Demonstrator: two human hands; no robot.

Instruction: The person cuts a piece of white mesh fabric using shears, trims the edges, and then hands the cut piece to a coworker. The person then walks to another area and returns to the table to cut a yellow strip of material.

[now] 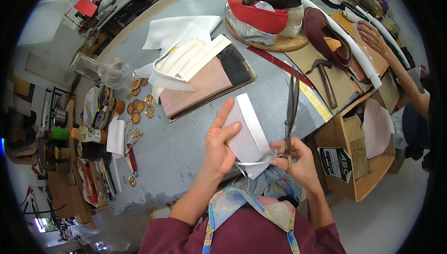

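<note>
Close to my body, my left hand point(220, 148) grips a white mesh piece point(240, 137), its thumb on top and index finger stretched along the side. A smooth white band point(253, 123) edges the mesh, and a narrow loose strip curls across its lower end. My right hand point(300, 163) holds a pair of dark scissors point(291, 105), blades pointing up and away from me. Its thumb and fingertips also meet at the lower right corner of the mesh; exactly what they pinch there is too small to tell.
Ahead lies a pink-and-black board point(200, 88) bearing cream strips point(200, 58). Round gold-rimmed pieces point(136, 106) and bottles point(88, 135) are at left. A hammer point(328, 84), red and black leather pieces point(272, 16) and an open drawer point(358, 179) are at right, near another person's hand point(372, 37).
</note>
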